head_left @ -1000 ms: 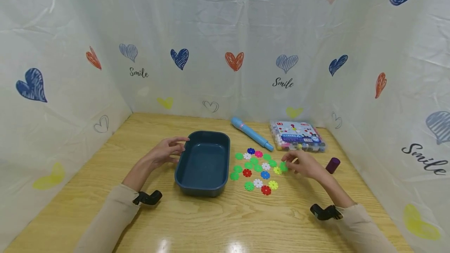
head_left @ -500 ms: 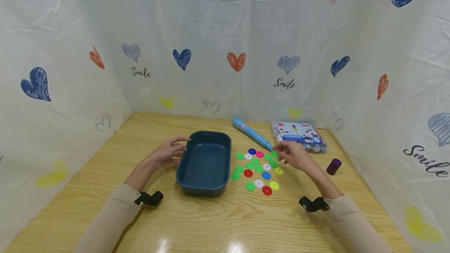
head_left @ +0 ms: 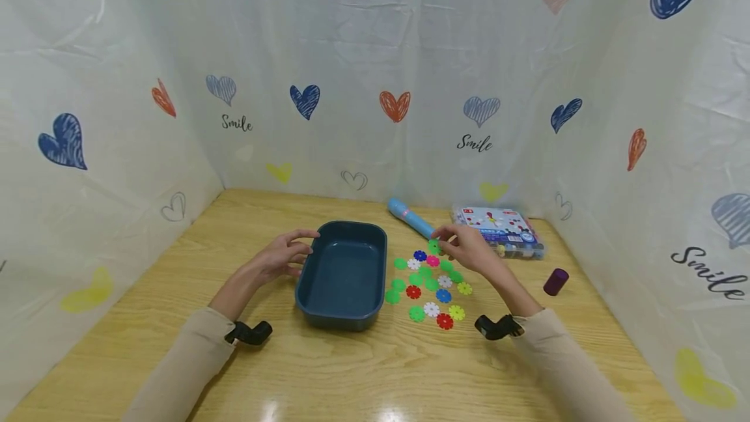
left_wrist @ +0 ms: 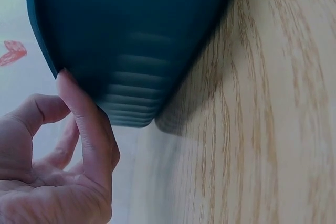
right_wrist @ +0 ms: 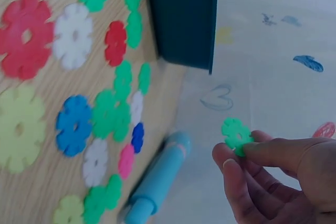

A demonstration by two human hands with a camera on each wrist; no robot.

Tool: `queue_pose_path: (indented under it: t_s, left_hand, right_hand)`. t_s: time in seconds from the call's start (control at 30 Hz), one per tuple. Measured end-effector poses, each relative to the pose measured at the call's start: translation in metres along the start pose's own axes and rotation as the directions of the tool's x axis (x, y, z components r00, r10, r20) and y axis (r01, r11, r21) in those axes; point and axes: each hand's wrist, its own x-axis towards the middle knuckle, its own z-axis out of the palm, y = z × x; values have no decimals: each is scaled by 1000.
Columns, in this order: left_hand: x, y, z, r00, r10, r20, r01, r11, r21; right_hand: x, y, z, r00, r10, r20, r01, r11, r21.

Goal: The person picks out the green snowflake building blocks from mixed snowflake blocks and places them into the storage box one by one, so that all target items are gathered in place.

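Note:
In the head view my right hand [head_left: 471,251] pinches a green flower-shaped plastic disc [right_wrist: 236,136] between thumb and fingertips, held up above the table. Below it lie several loose discs of the same notched shape, among them a red disc [head_left: 413,292], a blue disc [head_left: 443,295] and a pink disc [right_wrist: 126,161]. A dark teal plastic basin [head_left: 342,282] stands left of the discs. My left hand [head_left: 278,258] is at the basin's left side, a fingertip touching the rim and the other fingers loosely bent.
A light blue toy microphone [head_left: 411,217] lies behind the discs. To its right is a clear plastic case [head_left: 498,232] with a printed label. A purple cylinder [head_left: 556,282] sits near the table's right edge. Heart-printed curtains enclose the wooden table [head_left: 351,370].
My right hand has moved left with the green disc, from the right side of the pile to above its back, near the microphone. The left hand stays at the basin.

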Motion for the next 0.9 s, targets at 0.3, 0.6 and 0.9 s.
queue_pose_path:
  t_s: [0.3, 0.6, 0.9]
  left_hand:
    - [0, 1, 1, 1000, -7, -3, 7, 1000, -14]
    - [0, 0, 0, 1000, -8, -10, 8, 1000, -3]
    - [1, 1, 0, 1000, -12, -8, 12, 1000, -1]
  right_hand:
    - [31, -25, 15, 999, -17, 43, 18, 1000, -19]
    - [60, -42, 26, 994, -44, 99, 43, 999, 16]
    - [79, -55, 40, 991, -29, 127, 19, 997, 80]
